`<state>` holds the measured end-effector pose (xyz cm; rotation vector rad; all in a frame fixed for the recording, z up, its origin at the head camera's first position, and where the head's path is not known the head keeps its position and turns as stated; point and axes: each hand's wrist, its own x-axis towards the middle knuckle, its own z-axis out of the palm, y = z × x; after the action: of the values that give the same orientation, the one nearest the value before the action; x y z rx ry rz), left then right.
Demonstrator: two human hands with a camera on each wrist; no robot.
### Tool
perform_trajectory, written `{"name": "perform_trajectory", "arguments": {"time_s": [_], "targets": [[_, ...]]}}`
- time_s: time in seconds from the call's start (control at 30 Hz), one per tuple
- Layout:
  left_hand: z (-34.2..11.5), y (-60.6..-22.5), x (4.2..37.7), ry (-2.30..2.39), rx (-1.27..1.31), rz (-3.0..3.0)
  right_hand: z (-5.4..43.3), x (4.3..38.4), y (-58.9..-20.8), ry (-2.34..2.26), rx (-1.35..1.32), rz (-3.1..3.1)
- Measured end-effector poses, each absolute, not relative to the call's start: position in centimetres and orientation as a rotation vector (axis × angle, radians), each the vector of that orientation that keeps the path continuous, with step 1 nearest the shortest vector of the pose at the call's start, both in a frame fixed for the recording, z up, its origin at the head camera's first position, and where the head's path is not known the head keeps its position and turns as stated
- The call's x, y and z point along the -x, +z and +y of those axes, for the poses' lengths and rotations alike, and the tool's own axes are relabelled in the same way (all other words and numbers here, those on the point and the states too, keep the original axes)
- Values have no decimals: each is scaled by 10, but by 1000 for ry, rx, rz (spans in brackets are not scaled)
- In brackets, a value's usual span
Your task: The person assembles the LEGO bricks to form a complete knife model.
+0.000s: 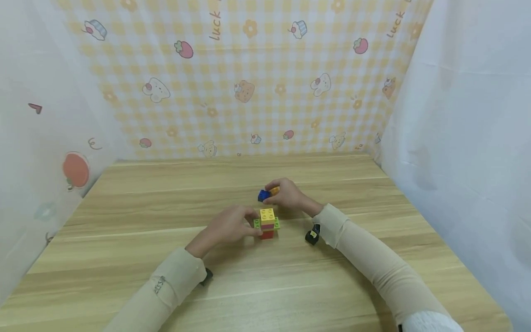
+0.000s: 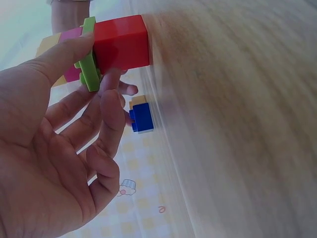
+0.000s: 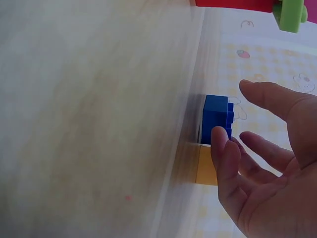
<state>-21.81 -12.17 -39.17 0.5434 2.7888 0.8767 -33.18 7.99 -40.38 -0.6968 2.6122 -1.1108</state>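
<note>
My left hand (image 1: 230, 226) holds a small stack of toy building bricks upright at the table's middle. The stack has a red brick (image 2: 121, 42) at the bottom, a wider green plate (image 2: 90, 74) above it, then a magenta layer (image 1: 268, 227) and a yellow brick (image 1: 267, 215) on top. In the left wrist view, the thumb lies against the green plate, with fingers on the other side. Behind the stack, my right hand (image 1: 288, 196) reaches around a blue brick (image 3: 214, 119) and an orange brick (image 3: 205, 163) lying side by side. Its thumb and fingers stand apart, not closed on either.
A wooden table (image 1: 257, 295) carries everything. A patterned yellow checked cloth (image 1: 265, 69) hangs along the back, with white cloths at both sides. Black wrist-camera parts (image 1: 313, 235) sit under the right sleeve, and another (image 1: 206, 276) under the left sleeve.
</note>
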Motion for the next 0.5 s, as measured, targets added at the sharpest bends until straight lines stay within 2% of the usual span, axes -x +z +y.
{"name": "perform_trajectory", "arguments": {"time_s": [0.5], "targets": [[-122, -392, 218, 868, -557, 2789, 78, 337, -406, -1014, 716, 2665]]}}
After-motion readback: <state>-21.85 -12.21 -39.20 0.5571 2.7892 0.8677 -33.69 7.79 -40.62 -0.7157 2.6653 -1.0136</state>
